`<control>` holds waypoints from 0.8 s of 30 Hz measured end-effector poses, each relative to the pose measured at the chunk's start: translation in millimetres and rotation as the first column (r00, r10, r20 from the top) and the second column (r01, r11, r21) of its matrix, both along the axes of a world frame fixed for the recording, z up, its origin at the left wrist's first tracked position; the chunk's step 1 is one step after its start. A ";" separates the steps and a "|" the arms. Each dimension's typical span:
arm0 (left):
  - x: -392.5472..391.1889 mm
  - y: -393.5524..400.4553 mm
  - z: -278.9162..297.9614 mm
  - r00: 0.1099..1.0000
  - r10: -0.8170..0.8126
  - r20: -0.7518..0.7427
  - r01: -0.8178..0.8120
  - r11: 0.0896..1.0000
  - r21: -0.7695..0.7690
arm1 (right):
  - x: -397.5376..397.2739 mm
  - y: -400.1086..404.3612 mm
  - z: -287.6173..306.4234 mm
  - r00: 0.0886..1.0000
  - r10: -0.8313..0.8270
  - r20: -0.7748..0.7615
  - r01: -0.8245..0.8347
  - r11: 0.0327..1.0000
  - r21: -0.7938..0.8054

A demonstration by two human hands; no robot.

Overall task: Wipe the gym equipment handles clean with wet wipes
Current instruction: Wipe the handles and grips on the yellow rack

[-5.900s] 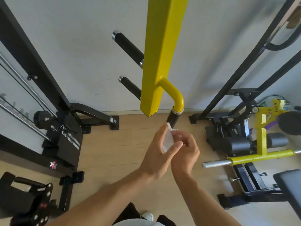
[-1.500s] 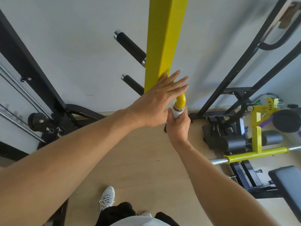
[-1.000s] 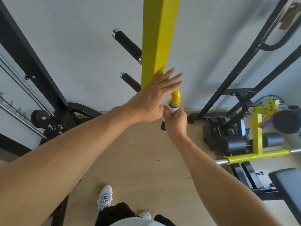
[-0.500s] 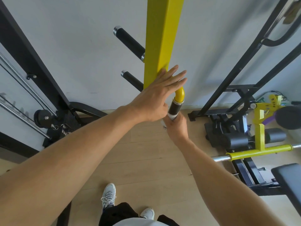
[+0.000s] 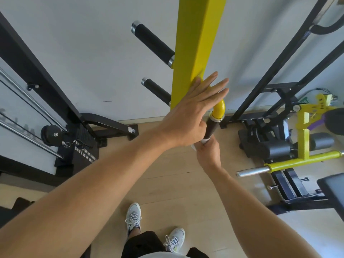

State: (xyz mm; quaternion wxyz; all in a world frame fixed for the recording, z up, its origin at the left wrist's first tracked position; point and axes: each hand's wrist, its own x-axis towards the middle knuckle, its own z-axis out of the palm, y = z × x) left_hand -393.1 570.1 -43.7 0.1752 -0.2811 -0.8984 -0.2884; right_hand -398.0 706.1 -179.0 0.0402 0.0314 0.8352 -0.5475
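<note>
The floor [image 5: 167,185] is pale wood-look planking laid in long boards, and it meets a plain white wall [image 5: 89,58] along a line running from about 9 o'clock to 3 o'clock across the middle of the view. A yellow square post [image 5: 197,43] comes down from 12 o'clock in front of that wall. Two black foam pegs with chrome end caps, the upper peg [image 5: 152,42] and the lower peg [image 5: 155,90], stick out of its left side toward 10 o'clock.

The left hand [image 5: 189,116] lies flat against the lower end of the post, fingers straight and spread, gripping nothing. Below the post's end a yellow elbow [image 5: 218,108] curves down into the black handle [image 5: 211,128], at about 1 o'clock from the centre. The right hand [image 5: 208,151] is clenched around the bottom of that handle with a white wet wipe [image 5: 204,140] wrapped beneath its fingers; only the wipe's edge shows above the fist.

At 9 o'clock stands a black cable machine [image 5: 37,75] with chrome guide rods, a pulley and a weight stack resting on the floor. From 1 to 3 o'clock black slanted frame tubes [image 5: 279,60] lean against the wall, and below them sits a black and yellow machine with a yellow crossbar [image 5: 305,161] ending in a chrome stub, foam rollers behind it. A black padded bench corner [image 5: 333,190] shows at 4 o'clock. At 6 o'clock are the person's white sneakers [image 5: 133,216] and dark shorts.
</note>
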 end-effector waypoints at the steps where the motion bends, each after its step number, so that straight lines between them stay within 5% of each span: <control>1: 0.3 -0.5 0.5 1.000 -0.013 0.010 0.013 1.000 0.010 | 1.5 4.6 -15.7 0.997 0.028 0.076 -0.032 0.998 0.056; 4: 7.3 -3.3 7.9 0.991 -0.093 0.100 0.081 0.990 0.116 | 10.5 15.8 -43.1 0.930 0.090 0.356 -0.174 0.962 0.211; 7: 30.0 -16.9 5.8 0.972 -0.155 0.178 0.072 0.914 0.399 | 40.2 11.7 -42.6 0.809 0.159 0.566 -0.234 0.970 0.060; 11: 70.7 -61.0 -37.3 0.966 0.169 0.197 -0.253 0.772 0.582 | 65.3 -23.0 7.2 0.820 0.212 0.531 -0.107 0.969 -0.222; 15: 69.2 -108.8 -64.0 0.696 0.330 0.638 -0.714 0.413 0.565 | 56.5 -75.7 77.9 0.860 0.256 0.441 0.072 0.796 -0.602; 18: 46.0 -140.9 -59.8 0.606 0.261 0.752 -0.796 0.200 0.572 | 51.9 -116.8 108.7 0.853 0.263 0.451 0.130 0.729 -0.672; 20: 36.6 -156.3 -51.6 0.633 0.178 0.753 -0.771 0.225 0.595 | 48.7 -136.1 116.6 0.883 0.241 0.404 0.118 0.717 -0.687; 24: 38.8 -176.5 -47.3 0.608 -0.176 0.774 -0.647 0.455 0.611 | 40.9 -157.1 121.0 0.916 0.181 0.358 0.102 0.757 -0.645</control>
